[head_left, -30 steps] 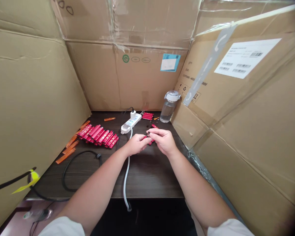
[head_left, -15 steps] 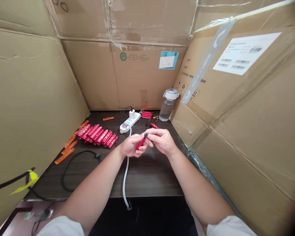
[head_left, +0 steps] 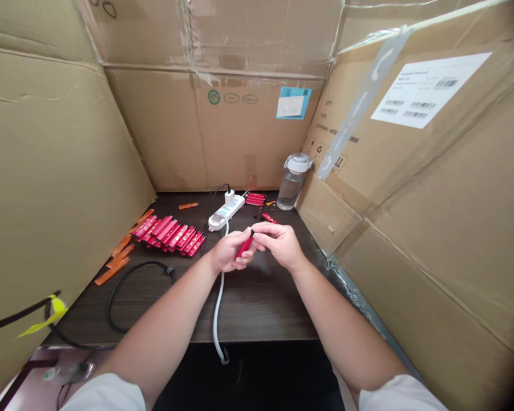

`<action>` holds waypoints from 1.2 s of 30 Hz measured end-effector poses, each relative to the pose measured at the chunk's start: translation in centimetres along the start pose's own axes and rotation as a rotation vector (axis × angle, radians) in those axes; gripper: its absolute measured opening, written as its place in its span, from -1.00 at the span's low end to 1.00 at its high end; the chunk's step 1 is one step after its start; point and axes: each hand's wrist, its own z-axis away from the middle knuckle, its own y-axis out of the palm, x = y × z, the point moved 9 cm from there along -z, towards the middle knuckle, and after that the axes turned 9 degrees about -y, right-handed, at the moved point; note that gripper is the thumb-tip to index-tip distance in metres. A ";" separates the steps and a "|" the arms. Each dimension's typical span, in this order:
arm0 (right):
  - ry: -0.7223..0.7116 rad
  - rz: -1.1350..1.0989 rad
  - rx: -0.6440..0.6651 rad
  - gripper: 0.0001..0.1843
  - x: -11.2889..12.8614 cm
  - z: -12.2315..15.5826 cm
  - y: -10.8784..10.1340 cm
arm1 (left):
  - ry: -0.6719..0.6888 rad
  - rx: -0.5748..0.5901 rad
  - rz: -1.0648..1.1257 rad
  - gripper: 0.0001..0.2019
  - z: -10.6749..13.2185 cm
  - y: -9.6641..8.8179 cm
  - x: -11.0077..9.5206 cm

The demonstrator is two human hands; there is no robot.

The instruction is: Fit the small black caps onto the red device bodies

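Note:
My left hand [head_left: 232,251] is closed round a slim red lighter [head_left: 245,247], which tilts up to the right with its dark end at the top. At that dark end, my right hand [head_left: 279,242] has thumb and fingertips pinched together. The fingers hide most of this end, so any small part in the pinch cannot be made out. Left of my hands lies a pile of similar red lighters [head_left: 169,233] with black ends and light printing. Beyond my right hand, one more red piece [head_left: 269,218] rests beside small dark bits.
Behind my hands is a white power strip [head_left: 226,213] with a plug and white cable [head_left: 216,319]. A water bottle [head_left: 291,182] stands at the back right. Orange strips [head_left: 112,270] and a looped black cable [head_left: 109,302] lie left. Cardboard walls [head_left: 239,142] enclose the dark table [head_left: 265,311].
The right fingertips have shifted slightly left and closed more over the lighter's top, covering the dark and shiny part seen before. The left hand keeps its hold.

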 end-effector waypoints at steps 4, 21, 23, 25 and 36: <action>-0.055 0.135 -0.021 -0.90 0.1 0.0 -0.4 | 0.053 -0.089 0.060 -0.56 -0.3 -0.6 -0.2; 0.117 -0.033 -0.096 -0.77 -2.4 0.5 -0.4 | 0.036 0.006 0.217 -0.56 -0.1 -0.6 -0.3; 0.153 -0.111 -0.111 -0.71 -2.7 0.7 -0.2 | 0.010 0.018 0.200 -0.53 -0.2 -0.4 0.0; 0.164 -0.104 -0.092 -0.70 -2.8 0.8 0.1 | 0.025 -0.017 0.141 -0.51 -0.4 -0.5 0.1; 0.259 -0.271 -0.123 -0.76 -4.0 0.2 -0.7 | 0.246 -0.469 -0.347 -0.54 0.8 -2.1 -2.6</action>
